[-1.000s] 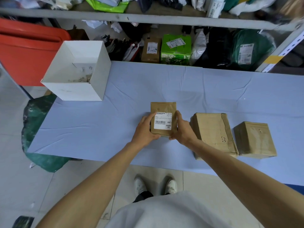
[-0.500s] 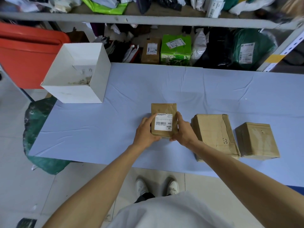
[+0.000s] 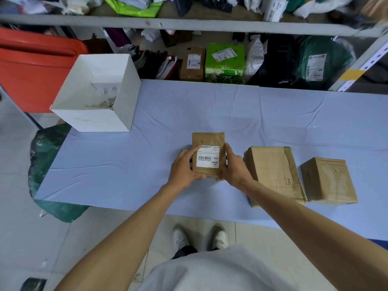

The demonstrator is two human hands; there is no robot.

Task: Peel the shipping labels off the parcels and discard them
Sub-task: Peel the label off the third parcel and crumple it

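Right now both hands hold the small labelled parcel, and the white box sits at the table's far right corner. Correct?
Not quite. The head view shows the white box at the far left corner of the table, not the right. The rest holds: the left hand and right hand grip the small parcel, with its label facing up.

I looked down on a table draped in a pale blue cloth [image 3: 210, 106], standing on a floor of light grey tiles [image 3: 21, 227]. Behind it ran a crowded grey metal shelving rack [image 3: 189, 24]. At the left sat a red plastic bin [image 3: 31, 66] and a dark green sack [image 3: 48, 156].
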